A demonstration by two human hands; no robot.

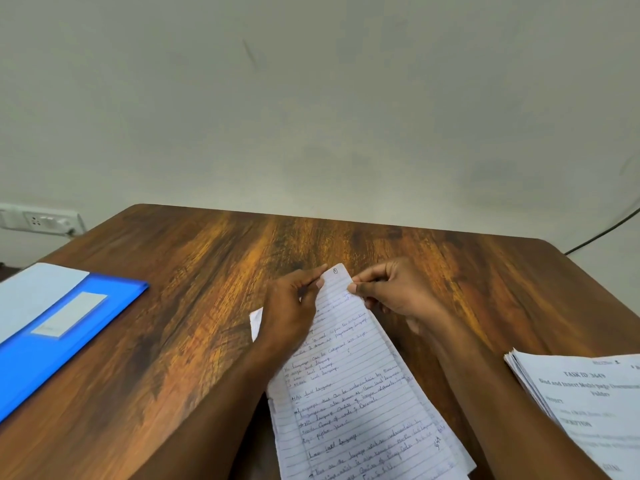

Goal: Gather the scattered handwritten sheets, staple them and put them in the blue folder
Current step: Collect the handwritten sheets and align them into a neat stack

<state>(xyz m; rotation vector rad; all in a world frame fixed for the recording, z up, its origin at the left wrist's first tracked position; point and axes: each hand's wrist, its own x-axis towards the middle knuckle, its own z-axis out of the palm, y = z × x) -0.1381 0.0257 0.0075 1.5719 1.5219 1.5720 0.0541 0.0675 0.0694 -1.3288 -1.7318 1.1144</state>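
Slippage is the worry right now: I have the handwritten sheets (pixel 349 375) pinched only at their far top edge, and the rest of the stack hangs down toward me, fanned a little along the right and near edges. If either pinch loosens or I tug unevenly, the pages could slide further out of line and the staple would catch them crooked, or miss a lower sheet altogether. No stapler shows anywhere in view, so I judge I will have to let go with one hand to fetch it, and that is the moment the edges are likeliest to drift.

My left hand (pixel 294 306) grips the top left corner, thumb on the front face and fingers curled behind. My right hand (pixel 394 292) pinches the top right corner the same way, thumb tip on the paper.

Paper itself: ruled white sheets, blue ink in tidy lines, a small circled mark at the top, several layers showing at the edges. They sit over the middle of the wooden table (pixel 207 271), lifted at the far end. Blue folder (pixel 52 348) lies shut at the left edge, well apart; a printed stack (pixel 581 393) rests at the right.
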